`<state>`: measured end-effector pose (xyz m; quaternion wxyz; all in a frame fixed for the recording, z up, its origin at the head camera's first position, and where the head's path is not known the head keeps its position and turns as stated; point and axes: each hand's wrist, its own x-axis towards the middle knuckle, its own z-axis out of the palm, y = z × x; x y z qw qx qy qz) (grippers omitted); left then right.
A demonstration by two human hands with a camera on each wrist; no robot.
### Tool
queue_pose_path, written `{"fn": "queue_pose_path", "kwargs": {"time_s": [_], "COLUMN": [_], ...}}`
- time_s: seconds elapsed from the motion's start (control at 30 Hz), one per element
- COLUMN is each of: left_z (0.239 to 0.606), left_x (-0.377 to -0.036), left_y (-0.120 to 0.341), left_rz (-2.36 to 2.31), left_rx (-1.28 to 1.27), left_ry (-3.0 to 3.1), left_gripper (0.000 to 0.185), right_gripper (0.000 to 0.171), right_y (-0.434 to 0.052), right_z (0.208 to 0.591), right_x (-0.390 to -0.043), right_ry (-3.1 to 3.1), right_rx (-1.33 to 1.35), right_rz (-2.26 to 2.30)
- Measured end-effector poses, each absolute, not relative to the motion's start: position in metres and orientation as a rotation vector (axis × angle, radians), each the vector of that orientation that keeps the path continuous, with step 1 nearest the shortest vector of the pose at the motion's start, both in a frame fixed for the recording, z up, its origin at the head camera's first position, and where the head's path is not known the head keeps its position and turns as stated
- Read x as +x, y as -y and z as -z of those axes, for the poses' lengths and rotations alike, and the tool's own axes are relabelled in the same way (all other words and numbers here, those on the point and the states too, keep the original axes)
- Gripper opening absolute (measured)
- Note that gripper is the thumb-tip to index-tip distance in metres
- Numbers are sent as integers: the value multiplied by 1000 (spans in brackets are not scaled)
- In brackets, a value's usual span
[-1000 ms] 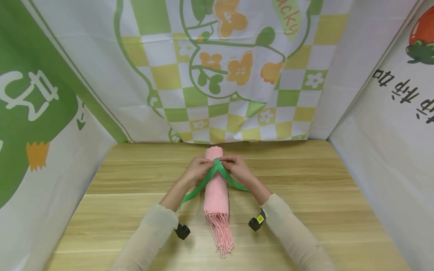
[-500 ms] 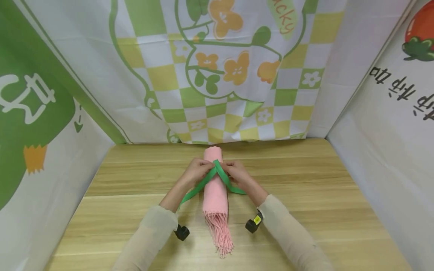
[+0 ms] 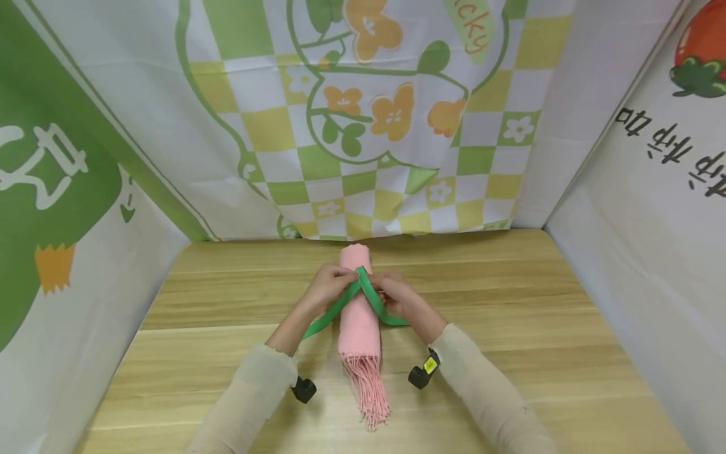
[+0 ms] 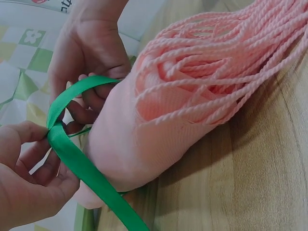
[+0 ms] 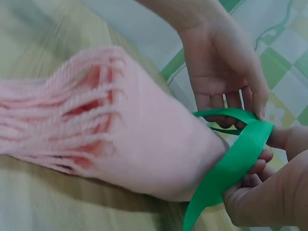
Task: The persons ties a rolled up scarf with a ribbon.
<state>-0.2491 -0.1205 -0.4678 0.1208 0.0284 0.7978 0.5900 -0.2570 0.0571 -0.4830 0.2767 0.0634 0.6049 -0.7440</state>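
A rolled pink scarf (image 3: 358, 321) lies lengthwise on the table, its twisted fringe (image 3: 368, 394) toward me. A green ribbon (image 3: 371, 296) goes round its farther part and crosses on top, one tail falling to each side. My left hand (image 3: 329, 285) pinches the ribbon between thumb and forefinger at the crossing. On the other side, my right hand (image 3: 399, 296) has its fingers curled behind the ribbon, close to the crossing. The right wrist view shows the right forefinger (image 5: 284, 137) at the crossing, with a ribbon tail draped in front of the other fingers.
The wooden table (image 3: 499, 328) meets a hanging cloth (image 3: 397, 214) with a checked pattern at the back. Printed panels stand at left and right. Black wrist cameras hang below both sleeves, one of them the right camera (image 3: 420, 376).
My right hand has drawn slightly down from the top of the crossing, its fingers curling in behind the ribbon. The right ribbon tail hangs more bowed. My left hand keeps its pinch.
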Motion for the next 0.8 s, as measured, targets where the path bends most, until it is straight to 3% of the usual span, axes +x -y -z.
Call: {"fn": "queue_pose_path", "kwargs": {"time_s": [0.4, 0.8], "left_z": [470, 469], "left_x": [-247, -246], "left_y": [122, 131], "left_rz": [-1716, -1771], "left_rx": [109, 16], "left_ry": [-2359, -2286], "left_gripper": [31, 26], "right_gripper": [35, 20], "right_y": [-48, -53], "right_z": [484, 477], "right_x": [-255, -255], "right_ry": [-1423, -1591], "right_rx": [295, 228], "right_rz": [2149, 2036]}}
